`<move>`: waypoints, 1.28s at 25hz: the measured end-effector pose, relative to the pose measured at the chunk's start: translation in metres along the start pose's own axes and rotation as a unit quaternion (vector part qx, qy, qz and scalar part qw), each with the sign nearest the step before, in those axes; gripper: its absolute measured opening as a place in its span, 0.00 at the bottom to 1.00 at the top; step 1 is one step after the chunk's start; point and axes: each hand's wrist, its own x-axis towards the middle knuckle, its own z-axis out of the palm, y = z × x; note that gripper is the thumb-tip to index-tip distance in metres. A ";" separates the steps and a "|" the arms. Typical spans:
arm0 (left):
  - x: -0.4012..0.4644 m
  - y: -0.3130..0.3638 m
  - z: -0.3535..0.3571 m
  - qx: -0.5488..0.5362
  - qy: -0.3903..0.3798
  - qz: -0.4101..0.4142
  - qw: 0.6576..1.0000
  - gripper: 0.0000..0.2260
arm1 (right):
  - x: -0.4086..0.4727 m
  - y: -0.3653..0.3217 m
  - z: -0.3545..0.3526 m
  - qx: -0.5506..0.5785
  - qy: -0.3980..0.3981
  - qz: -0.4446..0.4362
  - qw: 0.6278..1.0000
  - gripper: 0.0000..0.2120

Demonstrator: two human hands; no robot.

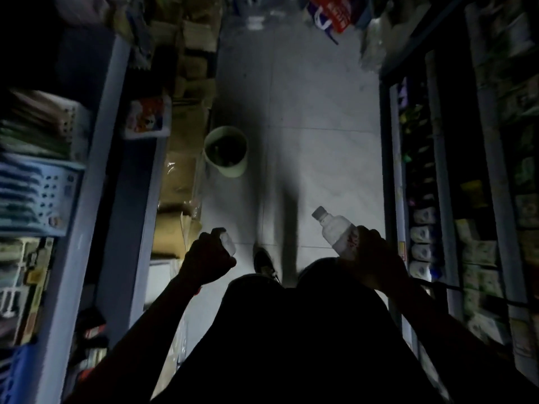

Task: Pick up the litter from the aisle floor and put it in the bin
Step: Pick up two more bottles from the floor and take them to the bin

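Observation:
A pale round bin (233, 170) stands on the aisle floor ahead, against the left-hand stock, with dark contents inside. My right hand (373, 255) grips the lower part of a clear plastic bottle (332, 225) with a red-printed label, its cap pointing up and to the left. My left hand (208, 255) is curled round a small whitish crumpled piece of litter (228, 243) that shows above the fingers. Both hands are held in front of my body, short of the bin.
Shelves of goods line both sides of the narrow aisle. Cardboard boxes (180, 182) are stacked along the left beside the bin. A red, white and blue bag (329, 16) and clear plastic packs lie at the far end. My shoe (264, 262) is on the tiled floor.

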 end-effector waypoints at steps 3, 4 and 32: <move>0.054 0.033 -0.046 0.004 -0.008 0.031 0.999 0.41 | 0.033 -0.001 -0.013 -0.010 0.007 0.012 1.000 0.40; 0.074 0.047 -0.060 -0.001 -0.001 0.041 0.999 0.42 | 0.046 -0.003 -0.018 -0.008 0.001 0.021 1.000 0.41; 0.372 0.047 -0.207 -0.285 0.120 -0.142 0.940 0.05 | 0.476 -0.284 -0.096 0.098 -0.264 0.011 0.959 0.20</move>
